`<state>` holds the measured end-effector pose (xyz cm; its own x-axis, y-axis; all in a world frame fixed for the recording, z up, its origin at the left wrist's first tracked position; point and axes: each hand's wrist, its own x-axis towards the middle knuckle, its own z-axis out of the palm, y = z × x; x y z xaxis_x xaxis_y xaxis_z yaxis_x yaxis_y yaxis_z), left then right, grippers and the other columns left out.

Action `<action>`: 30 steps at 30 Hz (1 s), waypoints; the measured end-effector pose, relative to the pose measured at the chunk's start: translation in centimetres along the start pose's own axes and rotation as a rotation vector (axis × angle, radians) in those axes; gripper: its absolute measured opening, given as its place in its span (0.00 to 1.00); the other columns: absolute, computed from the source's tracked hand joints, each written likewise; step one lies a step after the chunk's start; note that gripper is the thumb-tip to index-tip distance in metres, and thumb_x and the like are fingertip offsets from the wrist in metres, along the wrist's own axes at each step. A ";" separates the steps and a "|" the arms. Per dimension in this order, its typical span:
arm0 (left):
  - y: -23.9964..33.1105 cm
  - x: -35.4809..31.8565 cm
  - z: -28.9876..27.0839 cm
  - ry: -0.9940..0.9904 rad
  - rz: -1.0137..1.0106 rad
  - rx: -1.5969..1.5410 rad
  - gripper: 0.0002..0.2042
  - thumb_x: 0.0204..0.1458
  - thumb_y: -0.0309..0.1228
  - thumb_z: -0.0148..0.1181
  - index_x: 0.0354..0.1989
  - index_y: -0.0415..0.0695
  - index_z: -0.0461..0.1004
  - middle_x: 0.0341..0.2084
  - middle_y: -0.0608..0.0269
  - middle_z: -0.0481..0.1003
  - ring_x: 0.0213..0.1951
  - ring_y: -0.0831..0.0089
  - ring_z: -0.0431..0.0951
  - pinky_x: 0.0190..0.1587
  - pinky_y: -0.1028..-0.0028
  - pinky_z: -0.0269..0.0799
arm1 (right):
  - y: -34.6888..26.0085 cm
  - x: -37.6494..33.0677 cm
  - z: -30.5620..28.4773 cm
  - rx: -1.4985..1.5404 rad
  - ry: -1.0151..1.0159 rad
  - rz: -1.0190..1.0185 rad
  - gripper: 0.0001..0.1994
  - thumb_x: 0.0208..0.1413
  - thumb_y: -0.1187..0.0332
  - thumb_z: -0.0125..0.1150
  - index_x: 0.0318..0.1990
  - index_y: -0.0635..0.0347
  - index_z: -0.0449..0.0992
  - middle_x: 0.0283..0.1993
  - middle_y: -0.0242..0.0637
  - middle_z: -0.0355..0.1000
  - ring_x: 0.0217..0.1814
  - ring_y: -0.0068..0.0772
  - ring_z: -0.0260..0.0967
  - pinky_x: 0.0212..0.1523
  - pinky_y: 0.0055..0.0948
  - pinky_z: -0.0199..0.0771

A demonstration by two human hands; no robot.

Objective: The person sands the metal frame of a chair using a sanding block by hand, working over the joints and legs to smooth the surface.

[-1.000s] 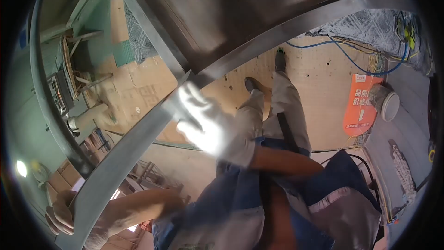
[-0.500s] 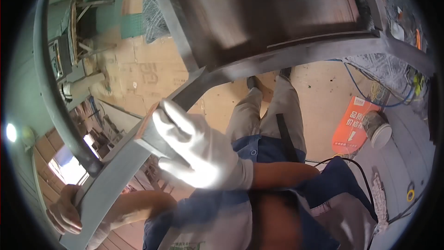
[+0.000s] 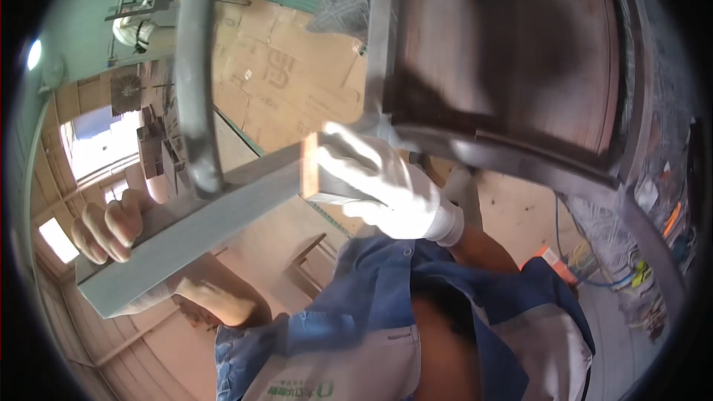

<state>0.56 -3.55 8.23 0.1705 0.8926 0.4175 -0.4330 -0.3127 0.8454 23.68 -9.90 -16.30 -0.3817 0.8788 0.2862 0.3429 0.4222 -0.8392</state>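
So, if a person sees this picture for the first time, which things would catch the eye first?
Most striking is the right hand in a bright white glove at the centre, pressed over the end of a grey painted bar. At lower left the bare left hand wraps its fingers around the same bar. Above and to the right, a dark brown panel in a grey frame fills the upper part of the view.

Head-worn fisheye looks down, close over the chair frame (image 3: 512,156)
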 end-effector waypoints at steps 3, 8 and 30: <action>-1.6 0.1 2.3 0.141 0.079 0.098 0.11 0.50 0.33 0.60 0.31 0.50 0.61 0.25 0.67 0.62 0.29 0.70 0.64 0.45 0.68 0.63 | 1.9 1.2 -0.6 0.324 0.287 -0.089 0.40 0.54 0.66 0.70 0.75 0.50 0.59 0.78 0.53 0.53 0.64 0.50 0.70 0.60 0.44 0.77; -3.2 0.7 3.1 0.015 0.203 0.359 0.27 0.57 0.46 0.60 0.55 0.34 0.77 0.54 0.44 0.76 0.50 0.60 0.75 0.54 0.67 0.72 | -1.2 3.7 -2.9 0.162 0.036 -0.346 0.44 0.45 0.63 0.74 0.73 0.54 0.62 0.77 0.52 0.54 0.65 0.49 0.68 0.61 0.39 0.76; -4.1 0.4 3.0 0.216 0.295 0.006 0.47 0.61 0.63 0.34 0.69 0.26 0.60 0.65 0.27 0.65 0.70 0.43 0.64 0.70 0.51 0.63 | -6.6 9.6 -8.9 0.294 -0.155 -0.657 0.45 0.48 0.61 0.72 0.71 0.72 0.58 0.73 0.68 0.55 0.70 0.64 0.63 0.66 0.51 0.70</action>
<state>5.03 -2.88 5.91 -0.1521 0.8117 0.5638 -0.4304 -0.5680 0.7016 25.42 -2.28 -3.91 -0.5538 0.4144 0.7222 -0.2344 0.7546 -0.6128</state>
